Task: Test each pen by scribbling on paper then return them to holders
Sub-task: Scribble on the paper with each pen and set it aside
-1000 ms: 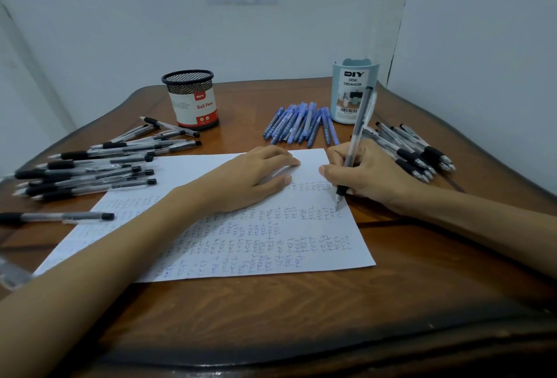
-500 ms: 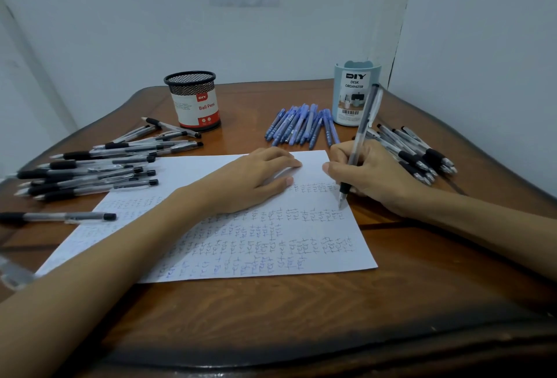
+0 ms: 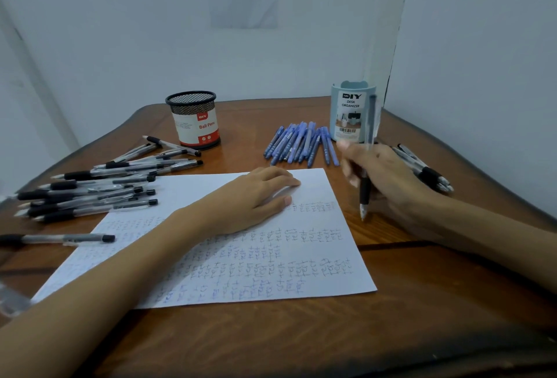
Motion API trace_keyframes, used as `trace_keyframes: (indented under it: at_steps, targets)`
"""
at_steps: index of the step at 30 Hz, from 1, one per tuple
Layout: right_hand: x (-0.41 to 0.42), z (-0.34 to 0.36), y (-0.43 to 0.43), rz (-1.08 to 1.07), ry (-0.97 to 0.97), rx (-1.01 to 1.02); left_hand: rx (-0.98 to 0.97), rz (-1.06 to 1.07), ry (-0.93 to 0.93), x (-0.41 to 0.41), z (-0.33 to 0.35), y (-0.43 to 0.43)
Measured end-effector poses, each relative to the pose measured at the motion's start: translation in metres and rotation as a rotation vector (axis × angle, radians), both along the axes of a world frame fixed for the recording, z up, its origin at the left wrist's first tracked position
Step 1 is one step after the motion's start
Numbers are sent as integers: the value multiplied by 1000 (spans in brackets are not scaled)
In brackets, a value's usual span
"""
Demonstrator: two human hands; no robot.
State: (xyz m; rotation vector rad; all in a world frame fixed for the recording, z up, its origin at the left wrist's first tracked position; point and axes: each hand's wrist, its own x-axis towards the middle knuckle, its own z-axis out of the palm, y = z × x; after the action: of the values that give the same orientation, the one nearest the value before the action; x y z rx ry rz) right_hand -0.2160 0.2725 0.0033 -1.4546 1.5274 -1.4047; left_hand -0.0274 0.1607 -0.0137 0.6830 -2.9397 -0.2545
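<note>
We're clamping right grip (image 3: 388, 184) on pen (image 3: 365, 190) at 3 o'clock, left grip (image 3: 253, 196) spread flat, pressing paper (image 3: 316, 257). Scribbles are covering most of it. Pen piles (image 3: 90, 190) are lying outside mesh holder (image 3: 194, 121) and blue organizer (image 3: 351, 112), none returned yet.

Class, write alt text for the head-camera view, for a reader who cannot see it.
A person's right hand grips a clear black-gripped pen upright, its tip just right of a white scribble-covered paper sheet that the left hand presses flat on a brown wooden table. Loose black-gripped pens and blue pens lie near a black mesh holder and a pale blue desk organizer.
</note>
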Motion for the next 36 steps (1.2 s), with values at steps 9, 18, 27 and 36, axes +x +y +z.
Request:
trace_keyframes:
  at_steps: [9, 18, 27, 36]
  targets:
    - [-1, -4, -3, 51, 186, -61, -1, 5, -11, -1, 1, 1]
    - [-27, 19, -2, -222, 542, -90, 9, 6, -18, -1, 2, 2]
    - [-73, 21, -10, -409, 931, 173, -10, -4, -12, 0, 3, 3]
    - [-78, 14, -16, -445, 1008, 227, -8, -15, 36, 2, 5, 5]
